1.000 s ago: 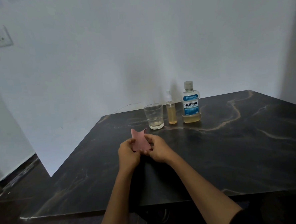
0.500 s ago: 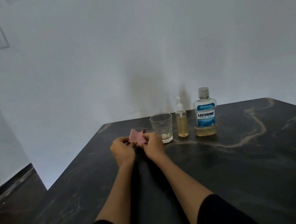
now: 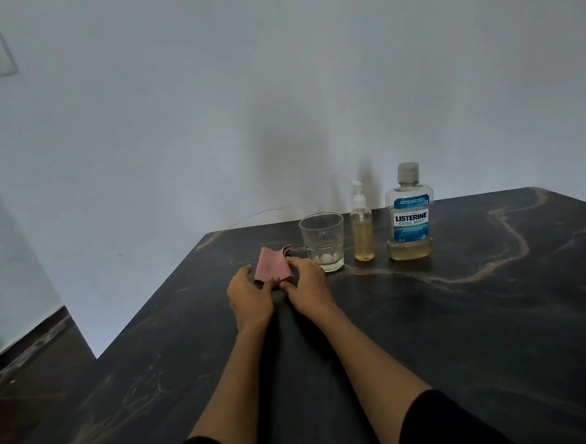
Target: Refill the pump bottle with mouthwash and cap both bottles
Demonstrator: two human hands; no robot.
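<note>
From the head camera, a clear glass [image 3: 323,240] stood on the dark table [image 3: 496,312], and I will use the glass as the marker. Just to the right of the glass stood the small pump bottle [image 3: 362,229], upright, with its pump on top and yellow liquid most of the way up. Further right of the glass stood the big mouthwash bottle [image 3: 410,214], upright, cap on, with only a little yellow liquid at the bottom. Just to the left of the glass lay a folded pink cloth [image 3: 273,266]. The left hand [image 3: 250,301] touched the near left corner of the cloth, with its fingers curved; I could not tell if it truly pinched it. The right hand [image 3: 306,286] held the near right edge of the cloth with bent fingers. Neither hand had a bottle. I think the pump bottle would be light and thin, easy to tip, so it should be held round its middle while the pump is twisted off. The mouthwash bottle looked smooth and maybe slippery, but light, since it was nearly empty. It would be best gripped round its wide body, with the other hand turning the cap. Pouring into such a small neck could spill.
</note>
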